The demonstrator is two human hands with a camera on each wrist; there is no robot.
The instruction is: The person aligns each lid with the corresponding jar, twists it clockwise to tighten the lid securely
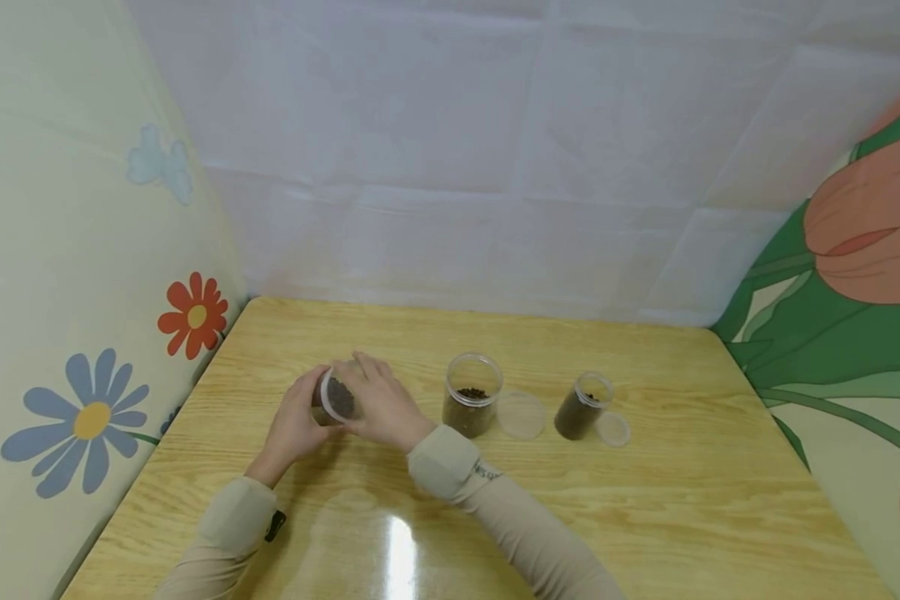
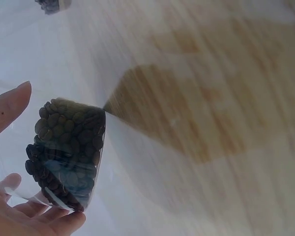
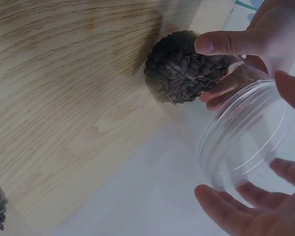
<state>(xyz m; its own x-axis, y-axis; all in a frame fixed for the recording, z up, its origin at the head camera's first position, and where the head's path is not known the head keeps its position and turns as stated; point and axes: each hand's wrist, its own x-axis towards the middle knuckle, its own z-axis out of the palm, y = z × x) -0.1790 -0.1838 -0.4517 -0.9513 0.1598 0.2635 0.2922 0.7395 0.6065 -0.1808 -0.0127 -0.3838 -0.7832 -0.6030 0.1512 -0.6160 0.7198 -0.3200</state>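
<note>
At the left of the table, my left hand (image 1: 294, 415) grips a clear plastic jar (image 2: 68, 145) round its side, thumb opposite the fingers. Dark, oval, bean-like pieces (image 3: 182, 69) fill its lower part. The jar is tilted, its mouth toward my right hand (image 1: 381, 404), and its base edge is close over the wood in the left wrist view. At the mouth, my right hand has thumb and fingers spread round the rim of a clear round lid (image 3: 243, 140). The hand covers part of the lid in the head view.
An uncovered jar (image 1: 468, 412) of dark pieces stands mid-table, beside a clear lid (image 1: 522, 415) lying flat. Further right are a narrower uncovered jar (image 1: 576, 415) and a smaller flat lid (image 1: 613, 429). White cloth (image 1: 457, 167) hangs behind the table (image 1: 645, 517); flowered cloths flank it.
</note>
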